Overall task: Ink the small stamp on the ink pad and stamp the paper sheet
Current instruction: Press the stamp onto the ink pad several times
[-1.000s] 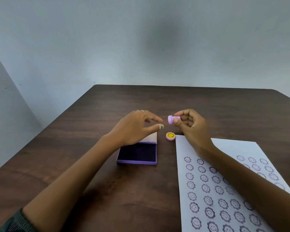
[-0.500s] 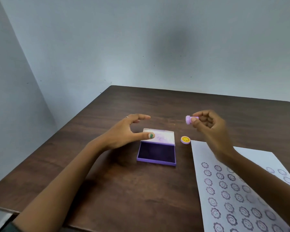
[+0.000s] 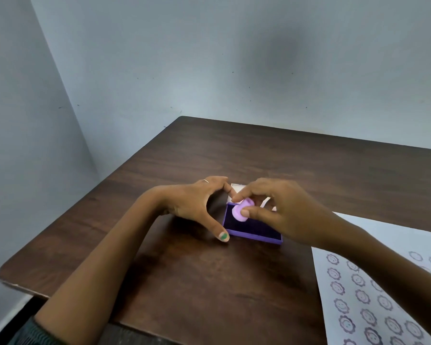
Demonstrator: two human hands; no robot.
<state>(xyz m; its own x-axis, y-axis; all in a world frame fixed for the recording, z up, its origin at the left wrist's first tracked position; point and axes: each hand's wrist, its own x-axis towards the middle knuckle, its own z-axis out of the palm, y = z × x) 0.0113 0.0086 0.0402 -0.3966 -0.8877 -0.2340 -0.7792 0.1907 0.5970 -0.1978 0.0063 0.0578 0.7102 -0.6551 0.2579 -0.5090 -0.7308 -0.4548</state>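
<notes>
My right hand [image 3: 279, 210] pinches the small lilac stamp [image 3: 241, 212] and holds it face down on the dark pad of the open purple ink pad [image 3: 254, 234]. My left hand [image 3: 197, 205] rests on the table at the pad's left side, thumb by the near left corner and a fingertip at the far left corner, fingers spread. The white paper sheet [image 3: 373, 290], covered with several purple smiley flower prints, lies at the lower right, partly under my right forearm. The stamp's yellow cap is hidden behind my right hand.
The dark wooden table [image 3: 184, 282] stands in a corner of pale grey walls. Its left edge and rounded near left corner are close to my left forearm. The ink pad's white lid [image 3: 237, 188] lies open behind the pad.
My right hand has brought the stamp down and left from the air onto the ink pad. My left hand has lowered to brace the pad's left side. The view has shifted left.
</notes>
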